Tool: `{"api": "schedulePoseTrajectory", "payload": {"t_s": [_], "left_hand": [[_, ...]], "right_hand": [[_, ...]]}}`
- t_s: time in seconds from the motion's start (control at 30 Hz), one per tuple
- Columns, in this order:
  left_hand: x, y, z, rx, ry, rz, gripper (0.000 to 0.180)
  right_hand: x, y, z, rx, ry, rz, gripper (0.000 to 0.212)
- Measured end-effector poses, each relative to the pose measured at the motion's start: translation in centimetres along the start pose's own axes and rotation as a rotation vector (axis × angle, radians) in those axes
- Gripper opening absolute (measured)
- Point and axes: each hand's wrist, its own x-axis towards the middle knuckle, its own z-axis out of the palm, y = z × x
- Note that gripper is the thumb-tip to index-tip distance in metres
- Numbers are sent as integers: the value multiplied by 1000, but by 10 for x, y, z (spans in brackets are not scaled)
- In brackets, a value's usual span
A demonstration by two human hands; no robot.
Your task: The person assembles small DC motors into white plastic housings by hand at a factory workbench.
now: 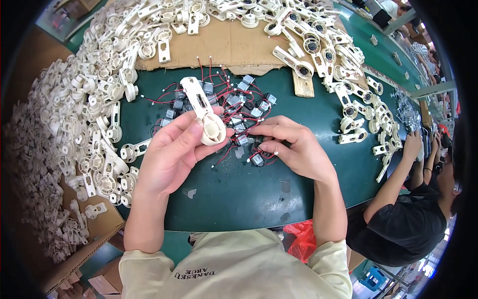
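My left hand (174,147) is closed around a white plastic housing (200,102), with the thumb across it. This part has a flat arm with a slot and a round cup at its near end. Beside it, my right hand (298,147) reaches into a pile of small grey motors (236,101) with red and black wires. Its fingers are curled in a pinch; what lies between the fingertips cannot be made out. One motor (257,160) sits just under the right thumb.
White housings (107,99) are heaped along the left and far side. More housings (348,109), some with dark round inserts, lie at right on the green table (234,199). A cardboard sheet (219,47) and wooden block (303,86) lie beyond. A co-worker (403,219) works at right.
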Motion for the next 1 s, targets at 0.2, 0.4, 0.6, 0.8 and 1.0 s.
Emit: {"api": "schedulePoseTrajectory", "payload": {"t_s": [0.2, 0.4, 0.6, 0.8, 1.0], "left_hand": [[1, -7, 3, 45, 7, -27, 40], [1, -8, 2, 88, -21, -52, 37], [4, -10, 1, 99, -19, -55, 35], [2, -8, 1, 176, 48, -24, 44], [3, -7, 1, 169, 42, -16, 45]], "right_hand": [[0, 9, 0, -18, -22, 83, 19], [-4, 0, -7, 70, 12, 56, 21], [-6, 6, -5, -239, -227, -102, 40], [-13, -12, -12, -58, -266, -90, 46], [-9, -14, 34, -228, -256, -228, 36]]}}
